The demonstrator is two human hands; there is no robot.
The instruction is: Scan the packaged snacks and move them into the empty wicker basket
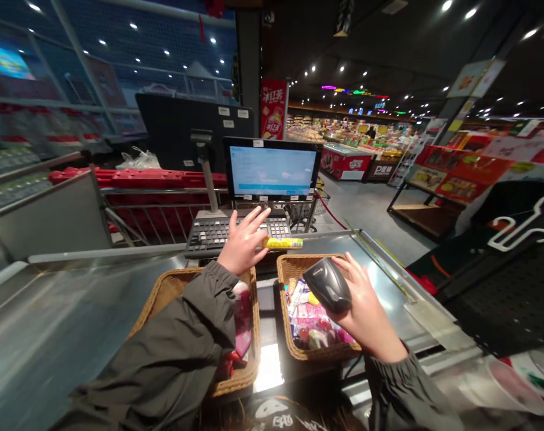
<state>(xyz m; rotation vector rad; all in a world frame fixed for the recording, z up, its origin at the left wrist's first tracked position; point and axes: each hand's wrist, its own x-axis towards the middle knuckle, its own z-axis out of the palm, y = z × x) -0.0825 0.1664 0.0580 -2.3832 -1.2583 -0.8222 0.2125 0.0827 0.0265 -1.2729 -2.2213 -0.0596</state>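
Note:
My left hand (246, 240) is above the front of the keyboard (213, 233), pinching a slim yellow stick-shaped packet (284, 243) that points to the right. Its other fingers are spread. In my right hand (365, 299) is a black handheld barcode scanner (328, 284), held over the right wicker basket (284, 326). Small packaged sweets and snacks (310, 314) lie inside that basket. Below my left forearm stands another wicker basket (254, 365) with red and pink packages (242, 329), partly hidden by the sleeve.
A lit monitor (274, 170) stands behind the keyboard, next to a second dark screen (193, 129) seen from the back. The metal counter (51, 323) stretches left and right. White hangers (518, 227) are at the right, with cups (500, 383) at the lower right.

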